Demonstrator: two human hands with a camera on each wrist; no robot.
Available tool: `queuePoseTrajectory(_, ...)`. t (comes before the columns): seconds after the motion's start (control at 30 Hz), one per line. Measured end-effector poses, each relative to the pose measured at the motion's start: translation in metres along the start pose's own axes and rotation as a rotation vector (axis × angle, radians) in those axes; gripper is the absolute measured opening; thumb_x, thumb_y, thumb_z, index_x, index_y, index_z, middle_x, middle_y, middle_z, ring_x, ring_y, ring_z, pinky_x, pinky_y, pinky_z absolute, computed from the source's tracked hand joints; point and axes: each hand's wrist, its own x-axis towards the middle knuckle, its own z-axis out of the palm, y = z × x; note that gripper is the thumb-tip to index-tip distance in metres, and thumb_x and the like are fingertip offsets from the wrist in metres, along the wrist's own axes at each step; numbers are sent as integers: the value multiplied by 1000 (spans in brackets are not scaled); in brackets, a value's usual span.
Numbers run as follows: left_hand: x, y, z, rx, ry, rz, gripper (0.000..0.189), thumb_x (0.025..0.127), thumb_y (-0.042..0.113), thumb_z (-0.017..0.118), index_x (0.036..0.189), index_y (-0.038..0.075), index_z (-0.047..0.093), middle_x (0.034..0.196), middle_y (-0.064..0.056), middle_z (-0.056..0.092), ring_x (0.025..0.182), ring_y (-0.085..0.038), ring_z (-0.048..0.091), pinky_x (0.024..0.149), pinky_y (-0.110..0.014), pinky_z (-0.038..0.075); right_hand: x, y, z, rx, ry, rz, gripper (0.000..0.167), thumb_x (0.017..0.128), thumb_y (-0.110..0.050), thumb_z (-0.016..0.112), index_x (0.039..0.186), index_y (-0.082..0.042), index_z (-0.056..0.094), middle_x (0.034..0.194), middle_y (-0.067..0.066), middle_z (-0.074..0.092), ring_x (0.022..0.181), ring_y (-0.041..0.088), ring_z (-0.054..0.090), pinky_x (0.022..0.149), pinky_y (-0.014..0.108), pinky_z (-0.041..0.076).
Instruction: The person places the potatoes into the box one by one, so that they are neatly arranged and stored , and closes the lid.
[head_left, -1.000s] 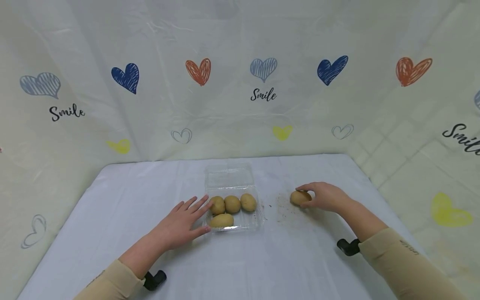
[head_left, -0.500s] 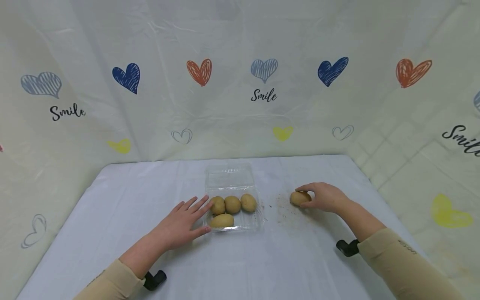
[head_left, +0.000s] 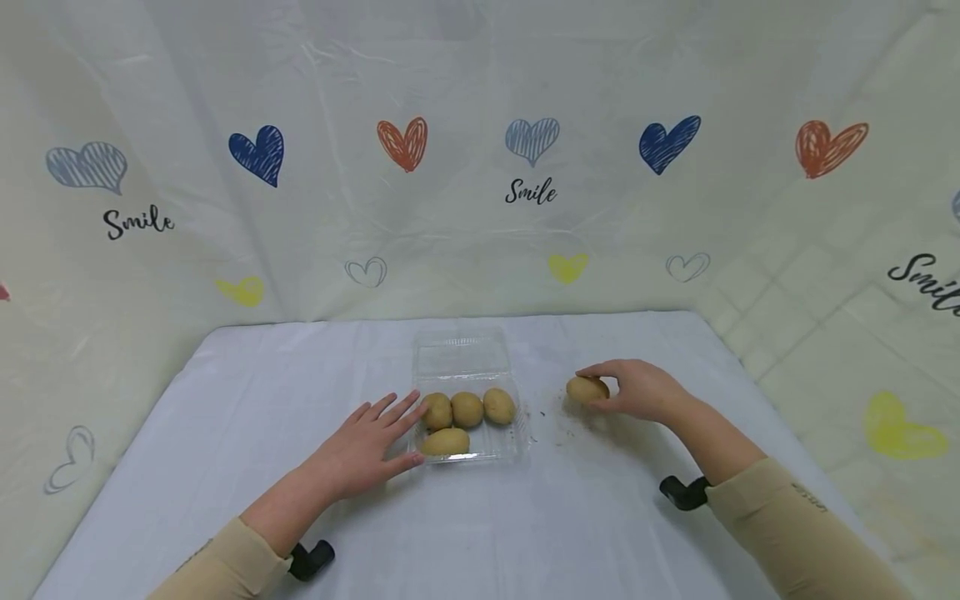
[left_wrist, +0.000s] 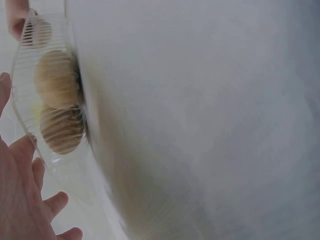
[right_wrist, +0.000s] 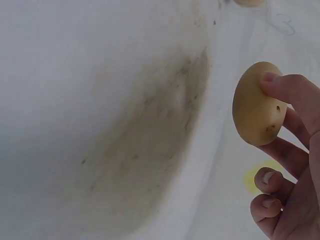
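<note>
A clear plastic clamshell box [head_left: 495, 451] lies on the table with its lid [head_left: 461, 354] folded back. Inside are several potatoes: three in a row, with the middle one [head_left: 467, 410] touching its neighbours, and an oblong one [head_left: 446, 442] in front. My left hand [head_left: 360, 454] is spread flat at the box's left edge, its thumb and fingertips right at the rim. To the right of the box, my right hand [head_left: 645, 392] pinches a single potato [right_wrist: 257, 105] between thumb and fingers. In the right wrist view that potato is above the cloth, with small dark spots on its skin.
A white cloth [head_left: 480, 533] covers the table. Brown dirt crumbs [head_left: 567, 435] are scattered below the right hand, and dark specks lie by the box's right side. A white curtain [head_left: 450, 208] printed with hearts hangs behind the table.
My right hand has lifted the potato off the cloth and moved it slightly left, towards the box. The left hand and the potatoes in the box have stayed put.
</note>
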Motion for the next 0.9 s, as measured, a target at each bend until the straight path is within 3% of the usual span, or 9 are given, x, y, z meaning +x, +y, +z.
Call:
queuePoseTrajectory(0.33, 0, 3, -3, 4, 0, 8, 77, 95, 70, 40, 159, 29, 24, 165, 5, 17, 149, -31, 20, 116, -56, 20, 9, -30, -5, 37, 25, -60, 47, 84, -38, 76, 130, -29, 67, 129, -5, 65, 121, 26, 59, 96, 48, 47)
queuePoseTrajectory(0.53, 0, 2, -2, 7, -22, -4, 79, 94, 73, 37, 159, 32, 21, 166, 8, 13, 150, -29, 17, 117, -55, 18, 14, -47, -4, 57, 20, -93, 47, 83, -36, 76, 129, -30, 68, 128, -7, 65, 121, 23, 59, 99, 46, 47)
queuePoseTrajectory(0.9, 0, 4, -4, 15, -25, -9, 77, 95, 70, 41, 159, 32, 21, 166, 9, 12, 150, -28, 17, 118, -55, 18, 22, -83, 6, 20, 21, -238, 45, 83, -35, 77, 127, -28, 69, 125, -10, 67, 118, 18, 61, 100, 42, 47)
